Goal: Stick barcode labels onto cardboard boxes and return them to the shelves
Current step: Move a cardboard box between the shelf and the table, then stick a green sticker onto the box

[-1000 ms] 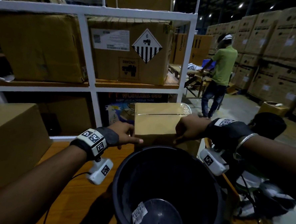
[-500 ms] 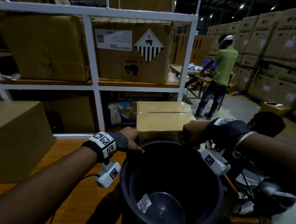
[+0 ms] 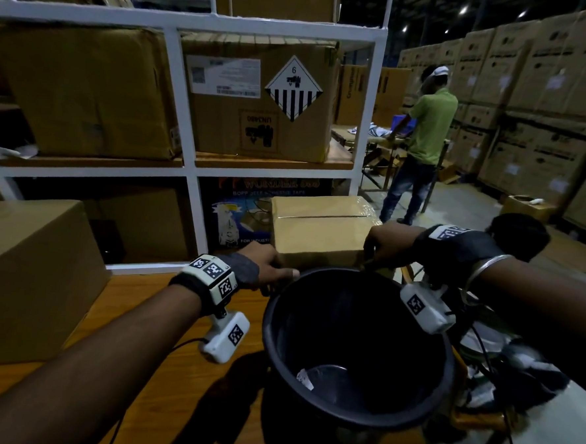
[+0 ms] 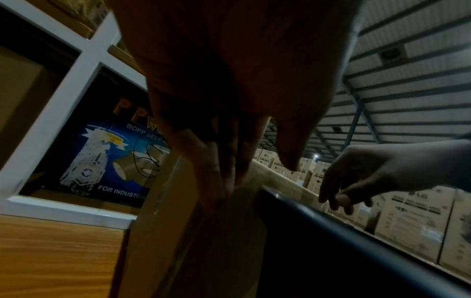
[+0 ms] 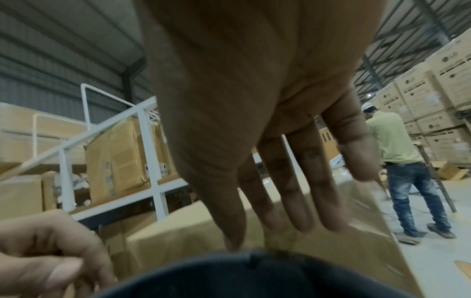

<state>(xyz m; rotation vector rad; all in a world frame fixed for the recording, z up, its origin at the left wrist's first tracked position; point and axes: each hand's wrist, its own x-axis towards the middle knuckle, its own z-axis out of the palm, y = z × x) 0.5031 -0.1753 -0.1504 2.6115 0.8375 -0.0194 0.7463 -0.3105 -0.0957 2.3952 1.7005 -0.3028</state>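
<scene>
Taped cardboard box (image 3: 315,233) sits between both hands, just past the black bucket (image 3: 356,349); left hand (image 3: 261,266) flat on its side, right hand (image 3: 386,248) fingers straight along its edge; I'd squeeze evenly before lifting

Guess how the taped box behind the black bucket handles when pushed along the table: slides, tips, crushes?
The box probably slides rather than tips: it looks wider than tall and sits flat. The glossy tape wrap may make it slippery under the left hand and right hand. Its square, undented edges suggest fairly stiff walls. Weight cannot be judged.
</scene>
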